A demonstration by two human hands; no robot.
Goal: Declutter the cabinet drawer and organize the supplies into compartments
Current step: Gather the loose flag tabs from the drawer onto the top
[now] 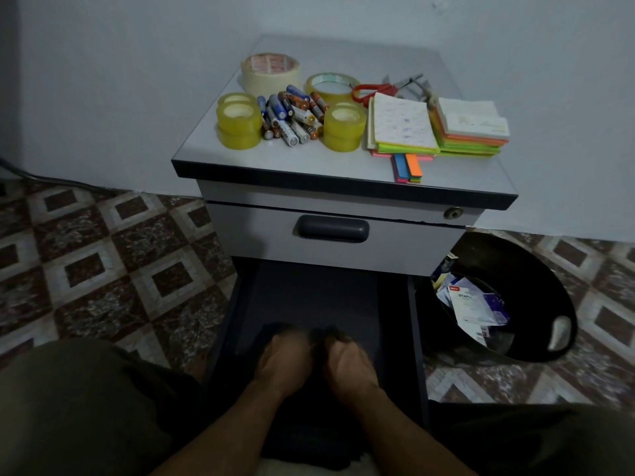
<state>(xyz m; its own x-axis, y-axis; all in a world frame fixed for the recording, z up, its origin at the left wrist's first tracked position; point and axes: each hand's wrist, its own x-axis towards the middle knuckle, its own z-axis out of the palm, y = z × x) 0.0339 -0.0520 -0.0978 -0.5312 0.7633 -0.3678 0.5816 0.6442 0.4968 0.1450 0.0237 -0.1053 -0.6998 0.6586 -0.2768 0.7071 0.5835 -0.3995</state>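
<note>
The lower drawer (309,297) of the cabinet (412,249) is pulled out toward the person, its dark floor bare at the back. Both hands are inside it near the front, backs up and side by side, almost touching: the left hand (283,362) and the right hand (348,367). Their fingertips are blurred and lost in shadow, so I cannot tell whether they press flat or grip something.

Above, the upper drawer with its dark handle (332,229) is closed. The supplies lie on the cabinet's top:

- A masking tape roll (270,72) at the back left.
- Clear tape rolls (238,125) (some stacked).
- A heap of batteries (292,115) between the tape stacks.
- Red-handled scissors (374,89) behind the paper.
- Sticky note pads (470,127) at the right.
- Page flags (408,166) at the front edge.

Just right of the drawer, on the patterned tiled floor (103,252), a black bin (536,269) holds packaging (474,307).
</note>
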